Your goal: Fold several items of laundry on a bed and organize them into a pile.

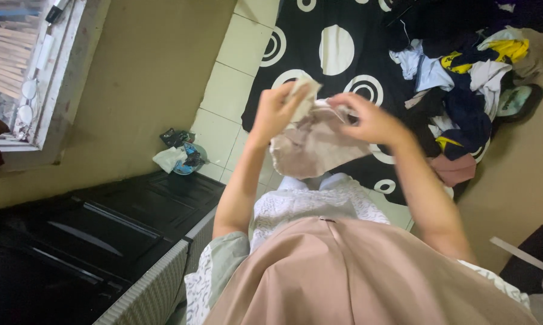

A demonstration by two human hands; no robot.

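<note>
Both hands hold a small beige garment up in front of my chest. My left hand grips its upper left corner, which folds over the fingers. My right hand pinches the upper right edge. The cloth hangs down between my forearms, over a black mat with white circles on the tiled floor. A heap of mixed clothes, dark, white, yellow and pink, lies on the mat's right side, beyond my right hand.
A black cabinet top with a woven grey side stands at lower left. A small pile of cloths and a blue bowl sits by the beige wall. A window is at upper left. A dark bag lies at lower right.
</note>
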